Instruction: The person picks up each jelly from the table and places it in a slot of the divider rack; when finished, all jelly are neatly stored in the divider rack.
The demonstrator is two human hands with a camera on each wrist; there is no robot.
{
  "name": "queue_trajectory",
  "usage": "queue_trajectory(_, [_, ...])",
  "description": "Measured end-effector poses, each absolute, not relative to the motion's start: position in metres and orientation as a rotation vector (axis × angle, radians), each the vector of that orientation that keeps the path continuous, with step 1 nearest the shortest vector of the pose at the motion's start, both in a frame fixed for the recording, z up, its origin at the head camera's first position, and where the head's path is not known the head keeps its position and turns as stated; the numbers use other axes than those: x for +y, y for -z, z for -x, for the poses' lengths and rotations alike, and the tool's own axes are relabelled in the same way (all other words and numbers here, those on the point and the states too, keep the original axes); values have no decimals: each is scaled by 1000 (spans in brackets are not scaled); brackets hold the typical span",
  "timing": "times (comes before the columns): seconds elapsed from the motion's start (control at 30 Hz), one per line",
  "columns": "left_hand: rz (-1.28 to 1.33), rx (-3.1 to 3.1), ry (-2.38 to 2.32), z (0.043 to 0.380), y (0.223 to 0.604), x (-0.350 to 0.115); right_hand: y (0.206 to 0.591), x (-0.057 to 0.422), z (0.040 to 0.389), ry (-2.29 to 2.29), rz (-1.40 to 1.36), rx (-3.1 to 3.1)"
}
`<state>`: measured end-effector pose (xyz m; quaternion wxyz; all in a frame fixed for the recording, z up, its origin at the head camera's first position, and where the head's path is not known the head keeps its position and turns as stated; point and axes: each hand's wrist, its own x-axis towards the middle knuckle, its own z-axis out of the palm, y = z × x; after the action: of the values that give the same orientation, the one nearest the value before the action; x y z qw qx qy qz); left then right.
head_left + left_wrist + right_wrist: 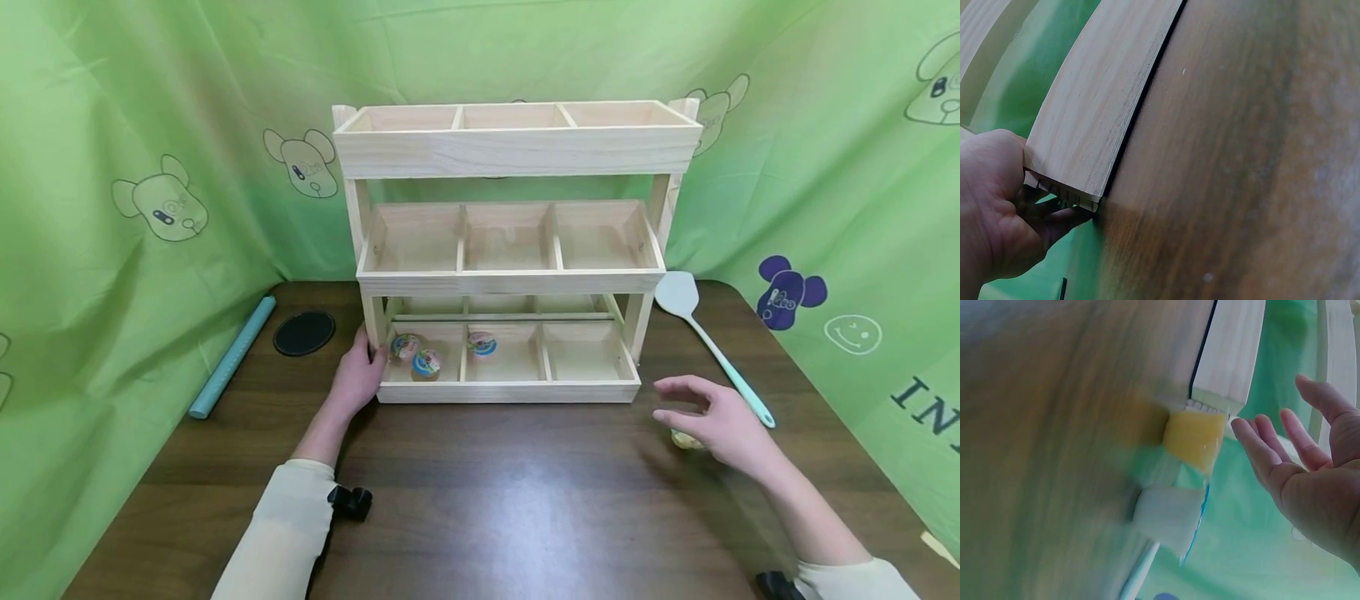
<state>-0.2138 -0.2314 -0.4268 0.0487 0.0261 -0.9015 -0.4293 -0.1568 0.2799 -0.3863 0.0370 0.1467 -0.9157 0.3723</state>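
A three-tier wooden shelf (pixel 517 154) stands on the table. My left hand (pixel 358 375) grips the left end of its bottom tray (pixel 510 392); the left wrist view shows the fingers (pixel 1063 225) behind the board's end. Three small jelly cups with colourful lids lie in that tray: two (pixel 426 364) in the left compartment, one (pixel 482 342) in the middle one. Right of the shelf, my right hand (pixel 723 421) hovers with spread fingers, holding nothing. Beneath it, a yellow jelly cup (pixel 1194 437) and a white one (pixel 1169 515) stand on the table, partly hidden in the head view.
A spatula (pixel 712 346) with a pale blue handle lies behind my right hand. Left of the shelf are a blue cylindrical rod (pixel 234 358) and a black round disc (pixel 304 333). Green printed cloth (pixel 247 108) hangs behind and at both sides of the table (pixel 487 500).
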Motion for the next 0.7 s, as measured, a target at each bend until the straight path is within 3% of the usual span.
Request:
queue_trajectory(0.3, [-84,-2747,1299,214,427,-232,389,291,150,-1260,-451,-2853])
queue_trajectory(0.7, [-86,-2747,1300,214,427,-232,391,300,144,-997,-464,-2909])
